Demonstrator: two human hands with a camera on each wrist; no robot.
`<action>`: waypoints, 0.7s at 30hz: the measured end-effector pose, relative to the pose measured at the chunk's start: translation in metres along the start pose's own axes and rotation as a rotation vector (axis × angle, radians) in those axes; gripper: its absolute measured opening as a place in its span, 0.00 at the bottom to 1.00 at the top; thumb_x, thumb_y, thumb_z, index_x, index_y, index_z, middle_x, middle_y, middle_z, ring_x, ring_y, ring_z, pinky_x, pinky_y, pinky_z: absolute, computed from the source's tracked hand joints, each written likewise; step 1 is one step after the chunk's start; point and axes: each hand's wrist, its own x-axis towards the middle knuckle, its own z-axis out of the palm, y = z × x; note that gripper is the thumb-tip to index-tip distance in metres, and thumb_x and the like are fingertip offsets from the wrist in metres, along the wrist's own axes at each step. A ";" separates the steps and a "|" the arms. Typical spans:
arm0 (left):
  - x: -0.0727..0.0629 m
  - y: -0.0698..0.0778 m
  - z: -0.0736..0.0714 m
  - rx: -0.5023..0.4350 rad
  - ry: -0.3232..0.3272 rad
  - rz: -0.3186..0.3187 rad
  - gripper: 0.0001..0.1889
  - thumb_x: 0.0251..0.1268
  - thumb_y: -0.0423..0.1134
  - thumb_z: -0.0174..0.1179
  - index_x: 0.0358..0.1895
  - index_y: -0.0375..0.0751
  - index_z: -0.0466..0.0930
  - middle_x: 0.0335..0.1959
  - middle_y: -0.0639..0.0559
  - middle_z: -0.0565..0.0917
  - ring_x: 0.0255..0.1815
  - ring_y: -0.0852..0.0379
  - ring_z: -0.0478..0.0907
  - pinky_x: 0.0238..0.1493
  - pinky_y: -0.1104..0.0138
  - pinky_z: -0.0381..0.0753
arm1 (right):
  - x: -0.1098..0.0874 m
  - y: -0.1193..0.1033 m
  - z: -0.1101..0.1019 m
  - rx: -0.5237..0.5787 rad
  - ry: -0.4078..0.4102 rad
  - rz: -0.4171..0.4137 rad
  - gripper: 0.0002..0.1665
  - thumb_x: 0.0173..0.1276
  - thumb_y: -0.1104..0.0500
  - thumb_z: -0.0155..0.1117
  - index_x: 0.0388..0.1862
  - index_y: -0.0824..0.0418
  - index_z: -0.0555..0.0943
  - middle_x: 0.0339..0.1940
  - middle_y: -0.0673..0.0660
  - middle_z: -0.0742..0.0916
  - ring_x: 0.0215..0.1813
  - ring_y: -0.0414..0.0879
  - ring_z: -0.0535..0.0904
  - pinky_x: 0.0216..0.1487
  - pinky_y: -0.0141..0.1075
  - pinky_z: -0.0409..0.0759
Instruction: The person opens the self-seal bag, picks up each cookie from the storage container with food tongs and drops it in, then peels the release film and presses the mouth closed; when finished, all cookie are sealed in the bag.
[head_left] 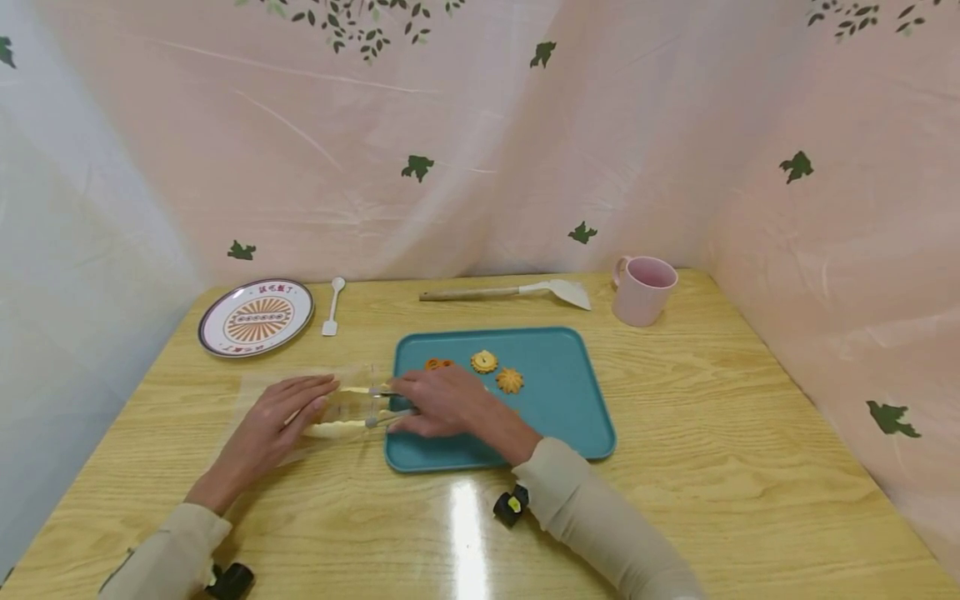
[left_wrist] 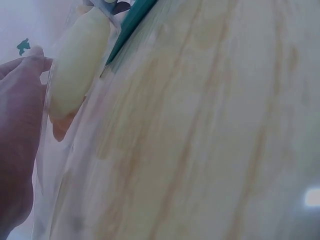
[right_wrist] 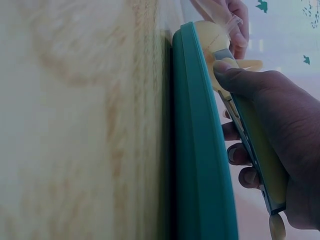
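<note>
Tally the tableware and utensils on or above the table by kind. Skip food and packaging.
Dishes: 2 (plate, pink mug)
Utensils: 3 (wooden-handled turner, small white double-ended spoon, tongs in the right hand)
Trays: 1 (teal tray)
Total: 6

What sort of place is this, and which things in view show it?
Perhaps a screened-off corner set up for kitchen-style practice: a patterned pink drape hangs behind a wooden table, which holds a teal tray of cookie-like pieces.
</note>
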 end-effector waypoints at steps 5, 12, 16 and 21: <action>0.000 -0.001 0.000 0.004 0.002 0.007 0.19 0.74 0.28 0.61 0.65 0.39 0.82 0.63 0.43 0.83 0.64 0.41 0.76 0.75 0.73 0.53 | 0.003 -0.001 0.001 -0.007 -0.004 0.004 0.35 0.74 0.33 0.61 0.67 0.54 0.80 0.48 0.48 0.86 0.30 0.38 0.79 0.29 0.34 0.77; 0.000 -0.001 0.001 0.006 0.011 0.028 0.20 0.72 0.27 0.62 0.65 0.38 0.82 0.62 0.42 0.83 0.63 0.40 0.77 0.75 0.73 0.53 | 0.002 0.000 0.003 -0.010 0.002 -0.006 0.35 0.74 0.32 0.61 0.66 0.55 0.80 0.48 0.49 0.86 0.30 0.39 0.79 0.29 0.35 0.78; 0.000 -0.002 0.001 0.003 0.020 0.042 0.19 0.72 0.27 0.62 0.65 0.38 0.82 0.62 0.41 0.83 0.63 0.40 0.77 0.75 0.72 0.53 | 0.000 0.000 0.001 0.002 0.006 -0.003 0.36 0.74 0.33 0.62 0.68 0.55 0.79 0.51 0.50 0.86 0.31 0.39 0.80 0.31 0.35 0.79; 0.000 -0.002 0.001 -0.002 0.020 0.046 0.18 0.74 0.28 0.60 0.65 0.38 0.82 0.62 0.41 0.83 0.63 0.40 0.77 0.75 0.72 0.54 | -0.003 0.002 -0.001 0.041 0.012 -0.002 0.37 0.74 0.34 0.62 0.69 0.57 0.78 0.53 0.51 0.86 0.34 0.41 0.82 0.34 0.37 0.81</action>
